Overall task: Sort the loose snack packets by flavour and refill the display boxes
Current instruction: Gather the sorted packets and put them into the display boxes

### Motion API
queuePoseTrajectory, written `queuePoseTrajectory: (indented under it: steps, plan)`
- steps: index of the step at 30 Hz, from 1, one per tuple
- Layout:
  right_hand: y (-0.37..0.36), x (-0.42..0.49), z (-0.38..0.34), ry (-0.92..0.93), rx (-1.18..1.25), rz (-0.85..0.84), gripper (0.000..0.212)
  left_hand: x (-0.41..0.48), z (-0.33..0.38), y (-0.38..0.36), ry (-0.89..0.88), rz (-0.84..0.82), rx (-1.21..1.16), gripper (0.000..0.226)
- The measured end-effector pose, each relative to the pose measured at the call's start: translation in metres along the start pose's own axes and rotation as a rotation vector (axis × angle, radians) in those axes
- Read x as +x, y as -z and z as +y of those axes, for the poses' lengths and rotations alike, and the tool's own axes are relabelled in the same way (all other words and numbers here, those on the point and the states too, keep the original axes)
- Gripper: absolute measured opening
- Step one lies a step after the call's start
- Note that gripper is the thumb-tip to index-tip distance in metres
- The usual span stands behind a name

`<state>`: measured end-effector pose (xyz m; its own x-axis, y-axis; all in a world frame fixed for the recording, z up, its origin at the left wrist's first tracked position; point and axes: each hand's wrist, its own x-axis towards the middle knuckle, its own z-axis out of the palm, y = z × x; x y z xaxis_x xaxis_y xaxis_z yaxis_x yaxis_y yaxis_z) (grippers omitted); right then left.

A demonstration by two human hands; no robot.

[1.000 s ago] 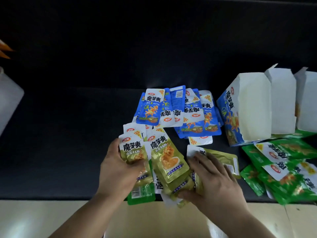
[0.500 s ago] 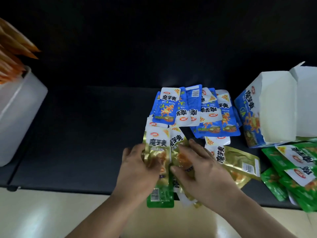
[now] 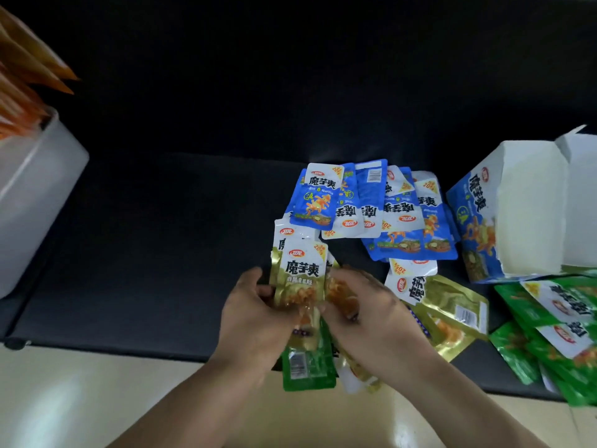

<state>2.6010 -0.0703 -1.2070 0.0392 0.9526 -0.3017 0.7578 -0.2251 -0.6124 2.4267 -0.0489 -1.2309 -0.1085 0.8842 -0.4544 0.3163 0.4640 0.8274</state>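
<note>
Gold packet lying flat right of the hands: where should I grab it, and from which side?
Pinch the gold packet at its right end, on the flat sealed edge by the barcode, probably coming from above and the right. That end lies free on the black surface, while the right hand overlaps its lower left.

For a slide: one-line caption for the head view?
Left hand and right hand hold gold packets over a dark surface, blue packets behind, green packets at right.
</note>
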Motion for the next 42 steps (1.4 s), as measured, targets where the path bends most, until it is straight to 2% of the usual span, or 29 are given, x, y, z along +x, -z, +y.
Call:
queuePoseTrajectory:
  steps: [1, 4, 7, 9, 13, 19, 22, 23, 27, 29, 31, 33, 36, 38, 40, 42]
  plan:
    - [0.0, 0.0, 0.002, 0.0, 0.007, -0.008, 0.054, 0.003, -0.003, 0.001, -0.007, 0.008, 0.037, 0.052]
    - [-0.002, -0.003, 0.006, 0.025, 0.001, -0.036, 0.06, 0.008, 0.004, 0.003, -0.001, -0.019, 0.126, 0.077]
    - [-0.003, -0.003, 0.006, 0.063, -0.087, -0.079, 0.064, 0.011, 0.005, 0.002, -0.02, -0.04, 0.141, 0.05]
    - [-0.003, -0.002, 0.005, 0.081, -0.163, -0.092, 0.068, 0.012, 0.004, -0.001, -0.018, -0.03, 0.164, 0.042]
    - [-0.007, 0.0, 0.007, 0.077, -0.254, -0.119, 0.079, 0.009, 0.003, -0.008, -0.027, -0.003, 0.231, 0.044]
    - [-0.005, 0.001, -0.001, 0.047, -0.234, -0.123, 0.082, -0.008, 0.0, 0.002, -0.119, 0.03, 0.167, 0.057]
    - [-0.004, 0.004, -0.005, 0.058, -0.298, -0.164, 0.08, -0.022, -0.01, 0.017, -0.182, 0.003, 0.339, 0.05]
    - [-0.003, 0.005, -0.007, 0.052, -0.309, -0.177, 0.079, -0.029, -0.012, 0.02, -0.21, -0.028, 0.435, 0.06]
    - [0.0, 0.008, -0.011, 0.059, -0.364, -0.207, 0.079, -0.045, -0.02, 0.018, -0.399, -0.22, 0.817, 0.128]
    - [0.002, 0.01, -0.011, 0.071, -0.373, -0.206, 0.077, -0.045, -0.021, 0.016, -0.433, -0.304, 0.945, 0.139]
    - [0.003, 0.012, -0.01, 0.085, -0.37, -0.198, 0.074, -0.042, -0.024, 0.017, -0.452, -0.312, 0.994, 0.135]
    - [0.004, 0.014, -0.01, 0.097, -0.346, -0.18, 0.07, -0.037, -0.026, 0.02, -0.5, -0.269, 0.947, 0.123]
    - [0.002, 0.014, -0.01, 0.114, -0.299, -0.14, 0.062, -0.026, -0.029, 0.025, -0.593, -0.201, 0.829, 0.094]
    - [0.001, 0.014, -0.01, 0.119, -0.289, -0.119, 0.062, -0.019, -0.028, 0.024, -0.645, -0.155, 0.835, 0.076]
    - [-0.001, 0.015, -0.009, 0.125, -0.309, -0.108, 0.063, -0.014, -0.025, 0.022, -0.69, -0.133, 0.853, 0.071]
    - [-0.002, 0.017, -0.009, 0.117, -0.336, -0.122, 0.068, -0.008, -0.015, 0.027, -0.722, -0.178, 0.822, 0.065]
